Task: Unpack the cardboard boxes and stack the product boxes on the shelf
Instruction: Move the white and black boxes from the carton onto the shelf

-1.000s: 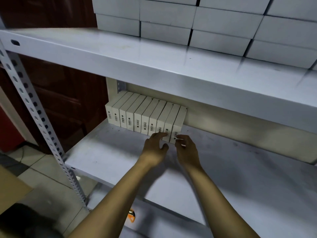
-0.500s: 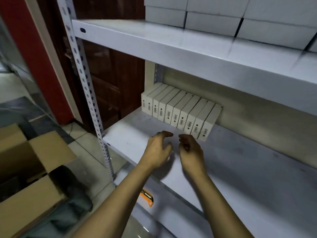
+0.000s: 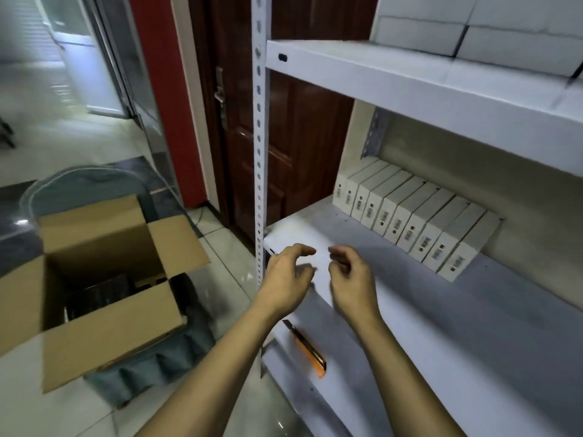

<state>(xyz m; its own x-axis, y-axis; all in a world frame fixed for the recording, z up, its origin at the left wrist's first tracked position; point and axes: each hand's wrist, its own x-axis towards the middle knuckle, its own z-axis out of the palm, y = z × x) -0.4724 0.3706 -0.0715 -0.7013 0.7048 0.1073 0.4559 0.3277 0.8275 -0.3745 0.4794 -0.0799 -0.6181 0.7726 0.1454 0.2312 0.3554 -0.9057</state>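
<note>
A row of several small white product boxes (image 3: 410,219) with barcodes stands on edge at the back left of the grey middle shelf (image 3: 473,326). My left hand (image 3: 287,275) and my right hand (image 3: 350,279) hover side by side over the shelf's front left corner, well short of the row. Both hold nothing and their fingers hang loosely curled. An open cardboard box (image 3: 101,279) stands on the floor to the left, flaps spread, its dark inside hard to read.
An orange utility knife (image 3: 307,350) lies on the lower shelf near its front edge. A perforated white upright (image 3: 260,152) stands just left of my hands. Larger white boxes (image 3: 473,29) fill the upper shelf. A grey bag (image 3: 151,367) lies under the carton.
My hands let go of the last box in the row and drew back toward the shelf's front left corner. The view swung left, bringing the open carton on the floor into sight.
</note>
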